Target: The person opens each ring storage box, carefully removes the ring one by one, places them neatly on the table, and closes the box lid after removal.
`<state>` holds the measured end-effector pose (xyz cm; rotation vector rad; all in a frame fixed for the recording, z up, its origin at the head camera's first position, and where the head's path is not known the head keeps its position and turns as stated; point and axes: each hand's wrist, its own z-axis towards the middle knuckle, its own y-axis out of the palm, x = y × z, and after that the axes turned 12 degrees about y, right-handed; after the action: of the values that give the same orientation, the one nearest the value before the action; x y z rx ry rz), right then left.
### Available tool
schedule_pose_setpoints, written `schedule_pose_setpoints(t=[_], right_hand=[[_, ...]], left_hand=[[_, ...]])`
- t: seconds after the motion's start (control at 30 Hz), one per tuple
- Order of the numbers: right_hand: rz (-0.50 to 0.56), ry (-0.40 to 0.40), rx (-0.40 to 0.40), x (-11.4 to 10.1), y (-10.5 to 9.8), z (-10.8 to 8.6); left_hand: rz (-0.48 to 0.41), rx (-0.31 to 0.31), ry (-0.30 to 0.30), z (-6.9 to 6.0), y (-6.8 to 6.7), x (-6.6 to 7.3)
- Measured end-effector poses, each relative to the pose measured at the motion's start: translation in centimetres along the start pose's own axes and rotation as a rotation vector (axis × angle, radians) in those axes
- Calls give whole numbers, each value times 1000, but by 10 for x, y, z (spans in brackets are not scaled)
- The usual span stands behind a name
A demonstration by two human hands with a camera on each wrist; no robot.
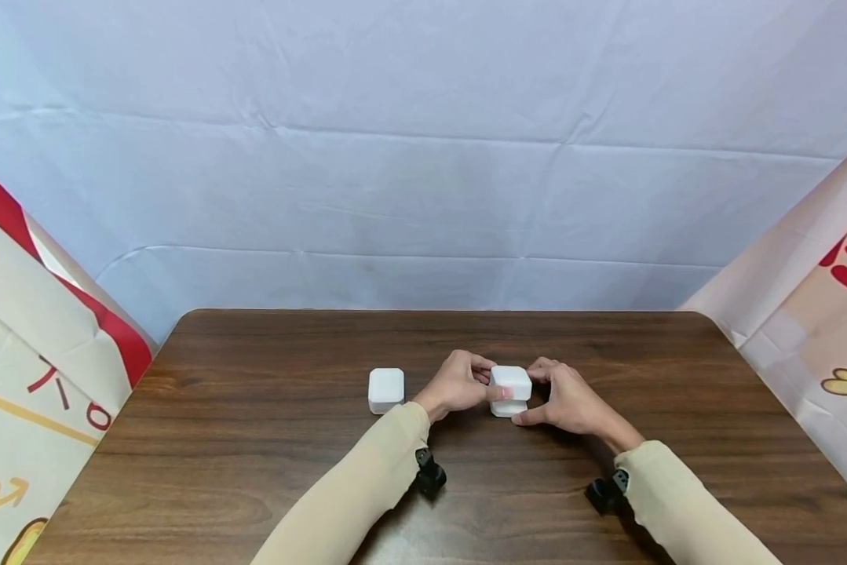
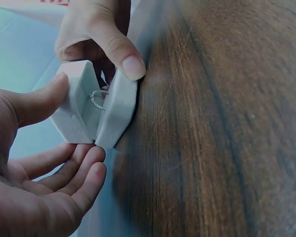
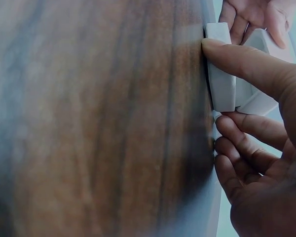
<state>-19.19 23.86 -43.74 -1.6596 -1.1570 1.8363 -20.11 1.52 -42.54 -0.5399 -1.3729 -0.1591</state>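
Note:
A white ring box (image 1: 511, 379) stands on the table with its lid part-way raised. In the left wrist view, a silver ring (image 2: 95, 102) set with small stones shows in the gap between lid and base. My left hand (image 1: 458, 383) pinches the lid (image 2: 71, 106), thumb on the near side and fingers behind. From the other side my right hand (image 1: 567, 400) holds the base (image 2: 119, 106) down on the table between thumb (image 3: 237, 60) and fingers. In the right wrist view the ring is hidden.
A second white box (image 1: 386, 388), closed, sits on the brown wooden table (image 1: 268, 377) to the left of my left hand. Pale cloth (image 1: 423, 196) hangs behind the table's far edge. Printed cloths hang at both sides.

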Motion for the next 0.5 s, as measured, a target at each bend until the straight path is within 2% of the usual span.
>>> schedule_pose_setpoints(t=[0.5], right_hand=[[10,6,7,2,1,1]], left_hand=[[-54,15,-52,-1,-1,3]])
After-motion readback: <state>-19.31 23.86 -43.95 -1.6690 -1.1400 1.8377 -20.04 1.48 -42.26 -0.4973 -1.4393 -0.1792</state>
